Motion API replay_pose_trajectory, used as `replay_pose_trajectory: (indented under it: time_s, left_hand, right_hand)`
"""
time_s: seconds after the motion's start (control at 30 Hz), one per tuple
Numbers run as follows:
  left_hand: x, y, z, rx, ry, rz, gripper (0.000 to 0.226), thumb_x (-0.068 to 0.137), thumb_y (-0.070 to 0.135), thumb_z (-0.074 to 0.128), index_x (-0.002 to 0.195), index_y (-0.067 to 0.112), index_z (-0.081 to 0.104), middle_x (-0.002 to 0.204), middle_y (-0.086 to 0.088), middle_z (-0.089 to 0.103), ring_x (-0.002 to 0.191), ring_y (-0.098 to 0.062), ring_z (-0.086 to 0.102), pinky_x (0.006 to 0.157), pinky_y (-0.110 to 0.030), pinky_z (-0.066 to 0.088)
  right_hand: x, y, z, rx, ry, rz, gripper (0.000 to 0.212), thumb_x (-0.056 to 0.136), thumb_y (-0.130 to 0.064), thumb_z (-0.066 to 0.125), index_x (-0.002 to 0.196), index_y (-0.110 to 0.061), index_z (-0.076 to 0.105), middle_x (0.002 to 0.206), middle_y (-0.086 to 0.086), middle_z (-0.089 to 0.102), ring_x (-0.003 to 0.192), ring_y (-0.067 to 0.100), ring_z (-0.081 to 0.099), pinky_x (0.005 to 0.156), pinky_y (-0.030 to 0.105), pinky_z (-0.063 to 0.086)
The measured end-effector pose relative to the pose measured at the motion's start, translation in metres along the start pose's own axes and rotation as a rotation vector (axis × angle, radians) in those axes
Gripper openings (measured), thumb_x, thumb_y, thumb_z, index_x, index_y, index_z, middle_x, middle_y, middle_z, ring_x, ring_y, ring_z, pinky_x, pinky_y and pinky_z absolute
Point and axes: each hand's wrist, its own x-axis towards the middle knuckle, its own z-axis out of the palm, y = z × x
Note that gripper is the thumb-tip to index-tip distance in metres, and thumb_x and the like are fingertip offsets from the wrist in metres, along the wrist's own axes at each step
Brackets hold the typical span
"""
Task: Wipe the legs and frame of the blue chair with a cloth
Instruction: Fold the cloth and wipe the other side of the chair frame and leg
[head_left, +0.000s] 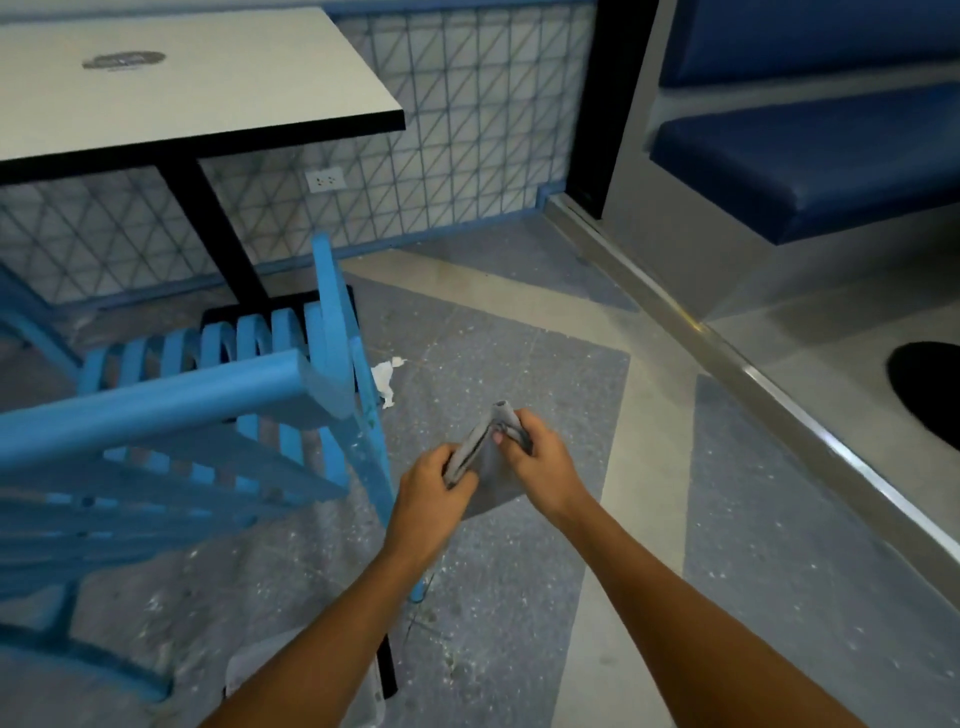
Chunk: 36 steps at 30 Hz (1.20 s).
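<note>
The blue slatted chair (208, 405) lies tipped over on the floor at the left, its legs and frame rails pointing toward me. A grey cloth (485, 467) hangs between both hands, to the right of the chair's nearest leg (376, 467). My left hand (431, 499) grips the cloth's lower left edge. My right hand (540, 462) pinches its upper folded edge. Neither hand touches the chair. The cloth's lower part hangs behind my left hand.
A white table (208, 78) on a black pedestal (213, 228) stands behind the chair. A crumpled white scrap (385, 379) lies on the speckled floor. A metal floor rail (727, 353) and a dark blue bench (810, 166) are at the right.
</note>
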Motion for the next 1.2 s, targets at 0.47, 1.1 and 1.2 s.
replay_pose_trajectory:
  time_s: [0.47,1.1,1.2]
  left_hand:
    - [0.078,-0.04,0.067,-0.089,0.411,-0.178,0.018,0.094,0.03,0.048,0.108,0.02,0.051,0.096,0.0,0.059,0.083,-0.014,0.058,0.062,-0.02,0.044]
    - [0.132,-0.144,0.156,-0.078,0.562,-0.166,0.066,0.093,0.01,0.044,0.149,0.012,0.009,0.149,-0.01,0.024,0.135,-0.023,0.033,0.11,-0.033,0.032]
    - [0.107,-0.165,0.173,-0.09,0.53,-0.106,0.068,0.095,0.017,0.044,0.15,0.017,0.003,0.154,0.0,0.016,0.139,-0.014,0.026,0.114,-0.03,0.029]
  right_hand:
    - [0.109,0.087,0.041,0.085,-0.198,0.191,0.051,0.084,-0.038,0.062,0.127,-0.02,0.04,0.13,0.002,0.04,0.12,0.016,0.041,0.104,0.037,0.039]
    - [0.184,0.204,0.133,0.528,-0.82,0.369,0.029,0.089,-0.033,0.053,0.104,-0.011,0.064,0.082,0.005,0.075,0.073,0.015,0.072,0.062,0.026,0.056]
    - [0.182,0.211,0.147,0.559,-0.697,0.346,0.022,0.09,-0.026,0.054,0.106,-0.013,0.062,0.104,0.013,0.069,0.086,0.021,0.068,0.066,0.032,0.055]
